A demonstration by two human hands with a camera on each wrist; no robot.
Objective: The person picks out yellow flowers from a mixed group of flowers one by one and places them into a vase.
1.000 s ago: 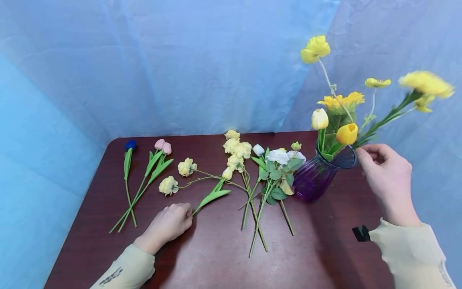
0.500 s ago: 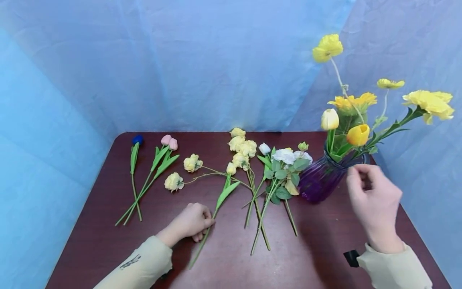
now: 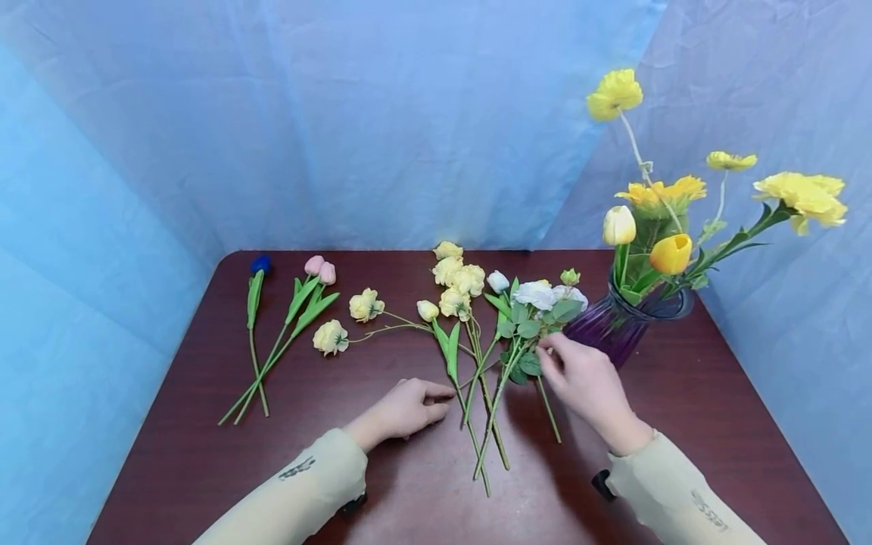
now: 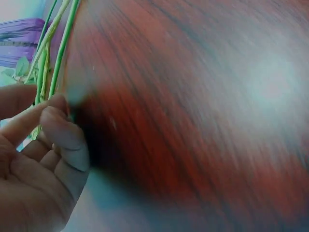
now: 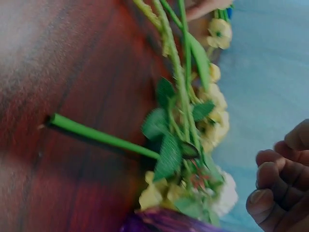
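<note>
A cream tulip (image 3: 428, 310) lies on the table with its green stem slanting down past the fingertips of my left hand (image 3: 405, 409). Those fingers reach right up to the stem, palm low over the wood. In the left wrist view, several green stems (image 4: 63, 46) run behind the index finger. My right hand (image 3: 589, 386) hovers by the leaves of a white rose spray (image 3: 536, 295). Its fingers (image 5: 271, 181) are loosely bent with nothing between them in the right wrist view. Cream roses (image 3: 468, 280) and a white tulip (image 3: 498, 282) lie between the hands.
A purple glass vase (image 3: 606, 329) with yellow flowers stands behind the right hand, partly hidden by it. On the left lie a blue tulip (image 3: 260, 264) and pink tulips (image 3: 320, 266). Blue cloth (image 3: 381, 136) hangs behind the dark red table (image 3: 204, 469).
My left hand has shifted the cream tulip rightward, turning its stem beside the other stems. The right hand has left the vase, moving left toward the white roses.
</note>
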